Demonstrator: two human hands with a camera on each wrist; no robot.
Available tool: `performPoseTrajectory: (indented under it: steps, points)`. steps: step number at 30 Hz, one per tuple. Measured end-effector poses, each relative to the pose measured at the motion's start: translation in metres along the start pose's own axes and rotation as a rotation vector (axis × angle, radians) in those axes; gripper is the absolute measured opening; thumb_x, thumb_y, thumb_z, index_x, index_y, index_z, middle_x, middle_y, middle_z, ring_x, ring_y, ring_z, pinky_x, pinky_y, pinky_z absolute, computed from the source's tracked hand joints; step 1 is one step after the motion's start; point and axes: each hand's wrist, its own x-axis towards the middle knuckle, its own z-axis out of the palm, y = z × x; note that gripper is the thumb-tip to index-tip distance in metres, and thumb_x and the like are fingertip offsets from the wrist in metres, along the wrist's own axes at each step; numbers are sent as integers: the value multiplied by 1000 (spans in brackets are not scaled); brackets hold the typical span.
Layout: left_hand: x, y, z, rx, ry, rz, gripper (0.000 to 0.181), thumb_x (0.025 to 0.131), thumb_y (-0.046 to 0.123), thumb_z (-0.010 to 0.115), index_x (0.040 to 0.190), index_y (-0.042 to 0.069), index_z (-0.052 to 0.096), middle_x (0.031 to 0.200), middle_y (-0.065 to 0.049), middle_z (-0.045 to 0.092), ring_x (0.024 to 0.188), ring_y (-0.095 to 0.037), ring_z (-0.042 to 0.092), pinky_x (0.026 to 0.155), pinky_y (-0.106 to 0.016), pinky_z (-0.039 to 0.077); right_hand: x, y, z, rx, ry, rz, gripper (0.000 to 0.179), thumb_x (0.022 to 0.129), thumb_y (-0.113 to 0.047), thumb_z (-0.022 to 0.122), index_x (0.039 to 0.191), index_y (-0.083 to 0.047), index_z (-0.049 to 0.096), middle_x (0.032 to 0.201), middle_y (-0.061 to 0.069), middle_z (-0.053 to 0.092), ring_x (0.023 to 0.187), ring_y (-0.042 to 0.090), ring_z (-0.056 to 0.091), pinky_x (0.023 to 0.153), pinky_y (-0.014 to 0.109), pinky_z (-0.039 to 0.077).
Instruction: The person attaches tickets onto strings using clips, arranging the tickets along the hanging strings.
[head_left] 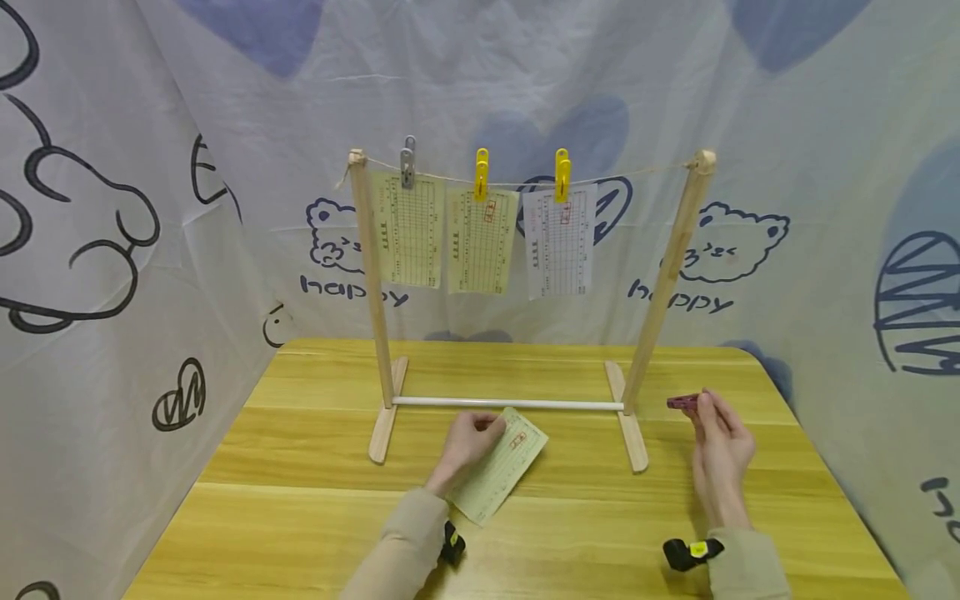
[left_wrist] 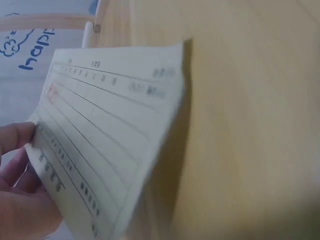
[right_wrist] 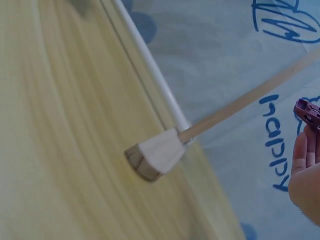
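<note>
My left hand (head_left: 468, 442) pinches a pale green printed form (head_left: 501, 467) by its upper left edge, in front of the rack's white bar. In the left wrist view the form (left_wrist: 105, 125) tilts over the table, thumb on its near edge. Out to the right, my right hand (head_left: 720, 450) holds a dark purple clothespin (head_left: 682, 402) between thumb and fingers; the right wrist view shows the clothespin (right_wrist: 307, 112) at its edge. On the string (head_left: 517, 182) hang two yellow-green forms (head_left: 408, 237) and a white form (head_left: 561, 250), held by one grey clothespin (head_left: 407, 164) and two yellow clothespins (head_left: 482, 177).
The wooden rack stands on the table (head_left: 300, 517), with a left post (head_left: 372, 283), a right post (head_left: 667, 283) and a white bar (head_left: 510, 403) low between its feet. Behind it hangs a printed curtain (head_left: 442, 83). Each wrist wears a small black camera (head_left: 686, 554).
</note>
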Motion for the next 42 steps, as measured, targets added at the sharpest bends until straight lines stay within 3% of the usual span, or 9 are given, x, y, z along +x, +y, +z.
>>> performPoseTrajectory:
  steps: [5, 11, 19, 30, 37, 42]
  points:
    - [1, 12, 4, -82, 58, 35, 22, 93, 16, 67, 103, -1, 77, 96, -19, 77, 83, -15, 71, 73, -19, 56, -2, -5, 11, 30, -26, -21, 20, 89, 0, 71, 109, 6, 72, 92, 10, 75, 78, 16, 74, 78, 21, 61]
    - [-2, 33, 5, -234, 69, -14, 27, 94, 20, 69, 110, -1, 75, 103, -21, 77, 92, -26, 76, 76, -24, 60, -3, -11, 25, 66, -72, -62, 20, 90, 1, 70, 108, 9, 70, 93, 12, 74, 81, 17, 73, 79, 23, 61]
    - [-4, 58, 7, -425, 66, -100, 34, 94, 24, 71, 116, -1, 72, 111, -20, 75, 99, -21, 74, 89, -31, 60, -4, -21, 44, 44, -138, -85, 25, 92, -1, 67, 114, 10, 67, 97, 14, 71, 85, 18, 73, 82, 24, 60]
    - [-4, 95, 13, -646, 95, -88, 31, 95, 22, 70, 114, -3, 71, 107, -17, 77, 82, -10, 73, 79, -26, 61, 0, -37, 71, 82, -229, -166, 37, 92, 0, 66, 122, 21, 57, 100, 15, 65, 86, 20, 69, 82, 24, 61]
    - [-4, 119, 14, -650, 206, -59, 27, 93, 23, 72, 104, -2, 75, 88, -13, 79, 63, -7, 68, 57, -20, 55, 2, -49, 85, -20, -259, -193, 30, 92, -4, 67, 117, 12, 64, 100, 11, 64, 89, 17, 68, 88, 22, 59]
    - [-2, 131, 15, -636, 230, -36, 28, 93, 24, 73, 105, -1, 76, 92, -17, 79, 62, -6, 67, 57, -19, 55, 3, -57, 94, 0, -320, -236, 32, 93, -2, 66, 119, 16, 61, 101, 13, 66, 90, 19, 68, 89, 23, 59]
